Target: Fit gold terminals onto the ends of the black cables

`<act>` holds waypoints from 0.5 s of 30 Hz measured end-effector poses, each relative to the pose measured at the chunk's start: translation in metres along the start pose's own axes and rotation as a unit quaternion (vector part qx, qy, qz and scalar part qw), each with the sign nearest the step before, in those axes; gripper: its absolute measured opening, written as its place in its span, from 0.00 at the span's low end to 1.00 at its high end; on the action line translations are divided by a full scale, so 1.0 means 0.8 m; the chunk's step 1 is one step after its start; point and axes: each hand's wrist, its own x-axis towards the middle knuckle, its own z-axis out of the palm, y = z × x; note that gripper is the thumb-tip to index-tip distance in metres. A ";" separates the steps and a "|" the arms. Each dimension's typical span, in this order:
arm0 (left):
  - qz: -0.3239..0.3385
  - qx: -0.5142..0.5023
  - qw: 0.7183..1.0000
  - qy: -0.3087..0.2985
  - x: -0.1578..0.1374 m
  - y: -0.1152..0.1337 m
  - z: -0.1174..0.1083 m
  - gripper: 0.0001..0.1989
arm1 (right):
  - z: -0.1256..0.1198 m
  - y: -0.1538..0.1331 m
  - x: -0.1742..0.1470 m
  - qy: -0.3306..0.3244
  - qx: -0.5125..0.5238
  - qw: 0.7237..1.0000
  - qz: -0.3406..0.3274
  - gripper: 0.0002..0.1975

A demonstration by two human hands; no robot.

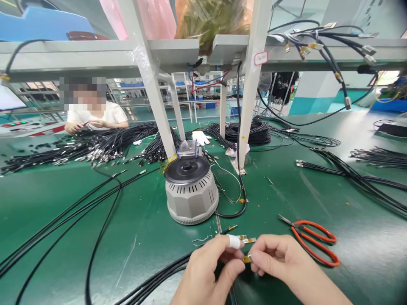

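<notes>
My left hand, white tape wrapped round one finger, pinches the end of a black cable. Yellow tape shows at the small piece between both hands' fingertips. My right hand is closed on the metal tip of that cable end; the fingers hide most of it. Just past the fingertips lie metal cable connectors with yellow bands. Black cables run from under my left hand to the lower left. Orange-handled scissors lie on the green table beyond my right hand.
A grey round tape dispenser stands ahead. White shelf posts rise behind it, below an overhead shelf. Cable bundles lie at the back left, and more cables at the right. A person in white sits across the table.
</notes>
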 end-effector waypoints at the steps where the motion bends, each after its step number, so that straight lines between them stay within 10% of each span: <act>1: -0.008 -0.012 1.000 0.008 0.000 0.000 0.002 0.03 | 0.002 0.000 0.000 -0.003 0.008 1.000 -0.003 0.17; 7: -0.044 -0.180 0.981 -0.056 -0.003 -0.013 0.003 0.09 | 0.007 0.002 0.004 0.014 -0.025 1.000 -0.014 0.19; 15: -0.120 -0.208 0.968 0.074 -0.001 -0.023 0.019 0.05 | 0.010 -0.014 0.013 0.019 -0.116 0.993 -0.026 0.19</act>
